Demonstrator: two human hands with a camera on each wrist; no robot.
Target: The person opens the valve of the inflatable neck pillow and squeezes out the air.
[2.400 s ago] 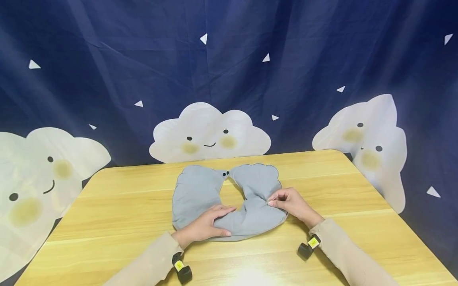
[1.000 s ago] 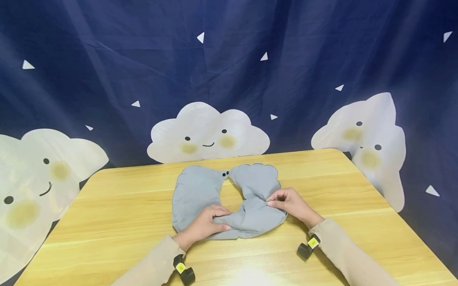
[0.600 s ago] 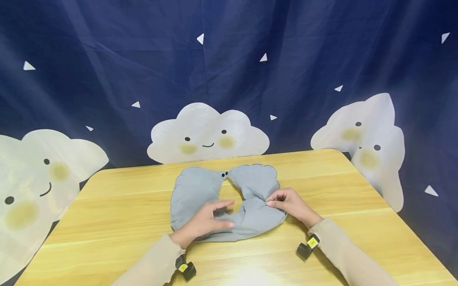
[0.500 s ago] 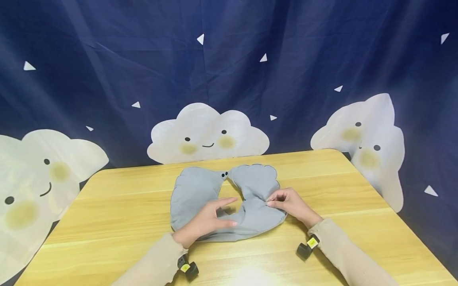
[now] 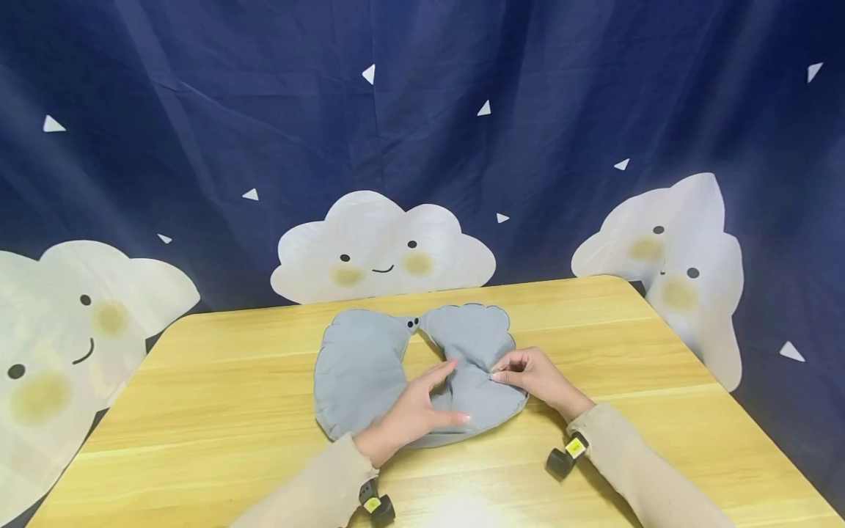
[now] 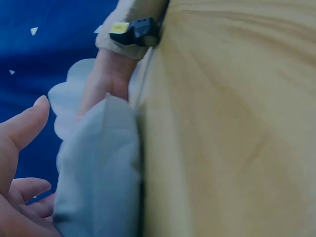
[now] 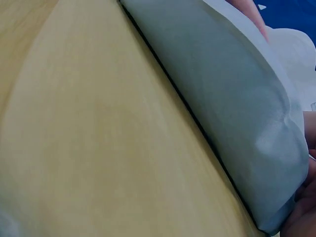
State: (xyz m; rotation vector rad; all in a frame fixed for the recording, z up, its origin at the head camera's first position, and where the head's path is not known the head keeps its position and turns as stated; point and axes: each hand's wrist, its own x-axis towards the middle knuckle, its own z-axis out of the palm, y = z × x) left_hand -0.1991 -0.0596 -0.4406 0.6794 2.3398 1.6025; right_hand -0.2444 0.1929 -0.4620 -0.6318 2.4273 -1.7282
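Note:
A grey U-shaped neck pillow [image 5: 359,359] lies on the table, its two ends meeting at the far side by a pair of dark snap buttons [image 5: 412,323]. My right hand [image 5: 538,380] pinches the pillow's right part between thumb and fingers, and creases run out from that spot. Over the near middle of the pillow is my left hand [image 5: 416,411], thumb and fingers spread apart. In the left wrist view the fingers of the left hand [image 6: 22,163] stand beside the pillow [image 6: 98,168] without gripping it. The right wrist view shows the pillow's puffed near edge [image 7: 237,94].
The light wood table [image 5: 218,389] extends around the pillow on all sides. Behind it hangs a dark blue curtain [image 5: 297,110] with white clouds [image 5: 383,242]. A small black camera is strapped to each wrist.
My left hand pressed on the pillow's near side, then lifted with its fingers spreading and moved right, toward the right hand. The right hand keeps its pinch in the same place.

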